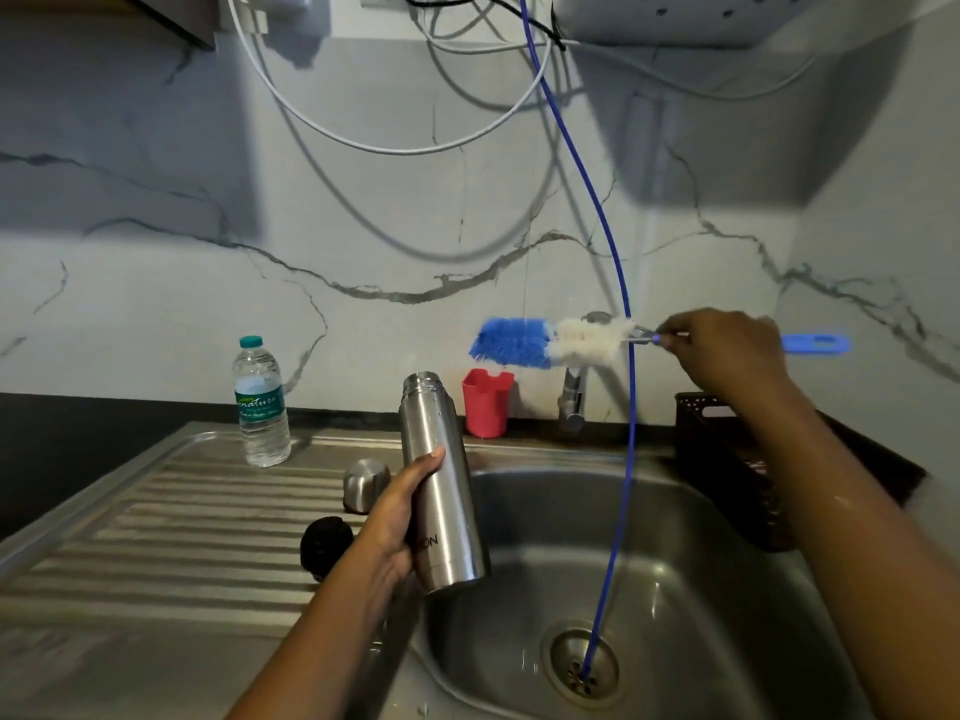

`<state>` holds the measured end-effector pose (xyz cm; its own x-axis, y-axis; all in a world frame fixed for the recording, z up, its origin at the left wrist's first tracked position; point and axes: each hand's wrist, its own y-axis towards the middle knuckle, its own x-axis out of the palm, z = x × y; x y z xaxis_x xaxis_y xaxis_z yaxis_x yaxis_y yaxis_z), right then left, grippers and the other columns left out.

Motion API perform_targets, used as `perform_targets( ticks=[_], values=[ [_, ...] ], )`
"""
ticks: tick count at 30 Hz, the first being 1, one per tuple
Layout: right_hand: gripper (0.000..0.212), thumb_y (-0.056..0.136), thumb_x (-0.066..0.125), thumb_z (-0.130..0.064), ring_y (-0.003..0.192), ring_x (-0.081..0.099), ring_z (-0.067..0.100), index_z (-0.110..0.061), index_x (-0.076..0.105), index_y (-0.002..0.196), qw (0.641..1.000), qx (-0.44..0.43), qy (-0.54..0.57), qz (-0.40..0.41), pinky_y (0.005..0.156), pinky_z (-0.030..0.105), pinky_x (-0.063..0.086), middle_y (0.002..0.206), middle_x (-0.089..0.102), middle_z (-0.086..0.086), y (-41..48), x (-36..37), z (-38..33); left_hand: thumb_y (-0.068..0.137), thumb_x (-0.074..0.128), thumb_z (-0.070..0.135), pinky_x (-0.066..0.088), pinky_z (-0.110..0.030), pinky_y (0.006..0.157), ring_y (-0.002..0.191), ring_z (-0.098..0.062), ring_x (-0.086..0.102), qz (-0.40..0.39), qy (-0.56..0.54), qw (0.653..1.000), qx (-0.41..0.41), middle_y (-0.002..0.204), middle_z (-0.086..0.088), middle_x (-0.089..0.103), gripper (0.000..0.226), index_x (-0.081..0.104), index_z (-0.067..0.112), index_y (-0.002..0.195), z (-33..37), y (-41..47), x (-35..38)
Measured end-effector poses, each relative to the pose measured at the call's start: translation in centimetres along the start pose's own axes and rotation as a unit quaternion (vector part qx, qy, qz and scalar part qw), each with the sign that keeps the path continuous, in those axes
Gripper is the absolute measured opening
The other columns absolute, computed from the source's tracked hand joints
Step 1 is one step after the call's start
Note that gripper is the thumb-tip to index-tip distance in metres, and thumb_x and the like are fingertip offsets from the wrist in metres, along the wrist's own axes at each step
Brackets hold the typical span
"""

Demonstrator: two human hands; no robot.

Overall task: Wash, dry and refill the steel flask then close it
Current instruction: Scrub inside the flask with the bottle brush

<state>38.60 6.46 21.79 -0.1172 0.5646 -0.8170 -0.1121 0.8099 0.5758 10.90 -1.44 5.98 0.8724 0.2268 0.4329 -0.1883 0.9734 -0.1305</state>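
One steel flask [447, 459] stands nearly upright in my left hand [400, 511], over the left rim of the sink basin [727, 589], its mouth uncapped and its top leaning a little to the left. My left fingers wrap round its lower half from behind and my thumb lies up the side facing me. My right hand [727, 350] is closed on the stem of a bottle brush [545, 343], which it holds level in the air. The blue bristle tip points left, the white bristles sit nearer my knuckles, and the flat blue handle [815, 344] sticks out to the right of my fist. The brush head hangs above and to the right of the flask's mouth, apart from it. Just left of the flask, on the ribbed drainboard [182, 511], sit the steel cap [366, 483] and, nearer me, a black stopper [327, 545]. Further back on the drainboard stands a clear plastic water bottle [260, 402] with a green label and a teal cap. A red plastic cup [487, 402] stands against the wall behind the flask, with the tap [574, 397] to its right. A thin blue tube [626, 459] drops from above, past the brush, down into the drain [584, 662]. A dark perforated basket [727, 459] sits to the right of the basin, partly behind my right forearm.
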Motion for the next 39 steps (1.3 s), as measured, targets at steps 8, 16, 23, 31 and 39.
perform_targets(
  ticks=[8, 16, 23, 31, 39],
  values=[
    [0.026, 0.094, 0.052, -0.028, 0.106, 0.058, 0.025, -0.030, 0.066, 0.115, 0.969, -0.023, 0.246, -0.003, 0.089, 0.039, 0.036, 0.106, 0.069, 0.004, -6.3, 6.1, 3.7, 0.062, 0.074, 0.036, 0.056, -0.030, 0.062, 0.064, -0.023, 0.068, -0.025, 0.035, 0.999, -0.004, 0.080, -0.013, 0.072, 0.044, 0.068, 0.009, 0.097, -1.2, 0.0, 0.2],
    [0.027, 0.092, 0.056, -0.022, 0.083, 0.050, 0.017, -0.030, 0.065, 0.116, 0.969, -0.068, 0.234, 0.026, 0.070, 0.032, 0.021, 0.070, 0.047, -0.016, -6.7, 9.8, 3.4, 0.047, 0.078, 0.044, 0.055, -0.034, 0.067, 0.066, -0.026, 0.066, -0.017, 0.083, 0.996, -0.023, 0.085, -0.017, 0.071, 0.065, 0.069, 0.007, 0.099, -2.2, 0.7, 0.1],
    [0.027, 0.092, 0.055, -0.020, 0.081, 0.043, 0.010, -0.027, 0.066, 0.116, 0.964, -0.060, 0.258, 0.029, 0.071, 0.032, 0.020, 0.072, 0.046, -0.022, -7.1, 10.6, 5.6, 0.040, 0.084, 0.049, 0.058, -0.037, 0.067, 0.074, -0.031, 0.066, -0.044, 0.069, 0.996, -0.043, 0.097, -0.025, 0.068, 0.094, 0.062, -0.001, 0.117, -2.3, 1.0, -0.1],
    [0.026, 0.092, 0.055, -0.021, 0.081, 0.044, 0.011, -0.023, 0.066, 0.116, 0.953, -0.038, 0.298, 0.032, 0.078, 0.038, 0.030, 0.077, 0.051, -0.019, -7.2, 12.0, 7.1, 0.040, 0.087, 0.049, 0.057, -0.038, 0.070, 0.078, -0.031, 0.068, -0.069, 0.054, 0.996, -0.028, 0.101, -0.023, 0.068, 0.101, 0.058, 0.002, 0.124, -2.4, 1.3, -0.5],
    [0.023, 0.091, 0.055, -0.025, 0.077, 0.045, 0.010, -0.026, 0.067, 0.111, 0.939, -0.055, 0.334, 0.053, 0.074, 0.032, 0.025, 0.073, 0.052, -0.017, -7.1, 11.9, 4.4, 0.033, 0.090, 0.039, 0.057, -0.032, 0.061, 0.069, -0.024, 0.068, -0.085, 0.020, 0.996, 0.015, 0.085, -0.015, 0.070, 0.092, 0.063, 0.000, 0.111, -3.2, 1.2, 0.3]
  ],
)
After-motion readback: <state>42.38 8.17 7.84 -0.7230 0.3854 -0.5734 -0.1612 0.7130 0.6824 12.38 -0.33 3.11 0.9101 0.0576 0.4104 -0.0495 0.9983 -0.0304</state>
